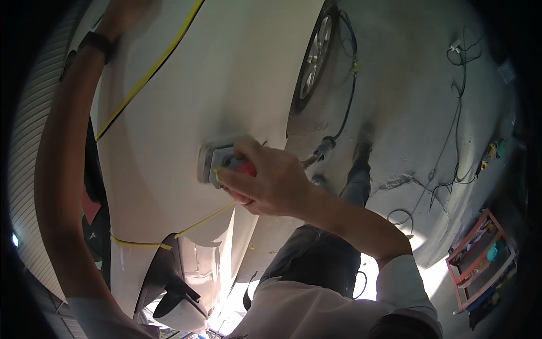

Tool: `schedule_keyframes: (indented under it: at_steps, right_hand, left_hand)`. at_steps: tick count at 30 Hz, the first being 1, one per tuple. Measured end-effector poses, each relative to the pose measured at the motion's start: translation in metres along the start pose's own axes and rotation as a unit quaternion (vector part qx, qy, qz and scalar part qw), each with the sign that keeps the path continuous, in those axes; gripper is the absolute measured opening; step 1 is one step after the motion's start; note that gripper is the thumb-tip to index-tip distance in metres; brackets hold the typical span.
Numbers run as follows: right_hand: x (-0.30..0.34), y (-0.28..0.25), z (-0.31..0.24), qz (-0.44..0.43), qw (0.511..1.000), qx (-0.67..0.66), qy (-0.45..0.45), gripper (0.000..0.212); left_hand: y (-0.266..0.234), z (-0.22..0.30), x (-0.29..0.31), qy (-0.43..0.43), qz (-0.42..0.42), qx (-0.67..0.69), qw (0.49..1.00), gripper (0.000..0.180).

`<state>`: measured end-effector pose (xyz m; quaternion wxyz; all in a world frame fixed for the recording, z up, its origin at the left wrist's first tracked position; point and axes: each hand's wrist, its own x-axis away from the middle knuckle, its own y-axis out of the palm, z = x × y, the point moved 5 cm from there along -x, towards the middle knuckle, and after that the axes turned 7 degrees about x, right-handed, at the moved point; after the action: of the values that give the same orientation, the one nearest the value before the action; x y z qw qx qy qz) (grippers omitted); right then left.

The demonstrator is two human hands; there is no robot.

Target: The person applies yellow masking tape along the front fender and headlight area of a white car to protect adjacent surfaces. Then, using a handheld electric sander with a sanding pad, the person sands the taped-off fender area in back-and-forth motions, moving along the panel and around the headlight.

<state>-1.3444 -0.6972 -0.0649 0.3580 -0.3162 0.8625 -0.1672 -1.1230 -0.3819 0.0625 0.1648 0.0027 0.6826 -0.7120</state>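
My right hand (276,178) is closed around a grey and red sander (220,161), whose flat pad lies against the pale body panel of a car (169,107). A dark, blurred smudge shows on the panel by the pad. Up at the top left, my left hand (127,16) is partly cut off by the picture's edge, close to the car body. Its fingers do not show, so I cannot make out whether they touch the panel. A dark band (97,46) circles the left wrist.
Yellow masking tape (152,70) runs along the car's edges. A side mirror (180,308) sticks out at the lower left. Beyond the panel is a wheel (316,56). A hose fitting (324,148) hangs beside my leg. Cables (458,96) and a red-framed cart (480,260) are at the right.
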Motion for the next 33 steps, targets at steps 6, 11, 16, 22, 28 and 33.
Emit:
schedule_keyframes:
  at_steps: [6,11,16,22,28,33]
  right_hand:
    - [-0.097,-0.097,0.139,0.12,0.99,0.053,0.052,0.06]
    - [-0.132,-0.136,0.211,0.102,0.983,-0.024,0.151,0.047]
    - [-0.063,-0.06,0.095,0.04,0.998,-0.036,0.023,0.045]
    - [-0.084,-0.075,0.093,0.03,0.997,-0.063,0.016,0.039]
    - [-0.178,-0.149,0.215,0.069,0.994,0.032,0.079,0.056]
    - [-0.213,-0.191,0.308,0.006,0.969,0.076,0.237,0.057]
  left_hand:
    - [0.001,-0.01,0.0,0.037,-0.011,0.021,0.999,0.069]
    - [0.0,0.0,0.006,0.046,-0.035,-0.012,0.998,0.064]
    - [-0.003,0.023,0.016,-0.005,-0.031,0.078,0.996,0.065]
    - [-0.006,0.013,0.015,0.294,-0.054,-0.167,0.94,0.054]
    - [0.002,-0.001,0.019,0.321,-0.029,-0.121,0.939,0.05]
    - [0.001,-0.001,0.011,0.04,-0.015,0.063,0.997,0.077]
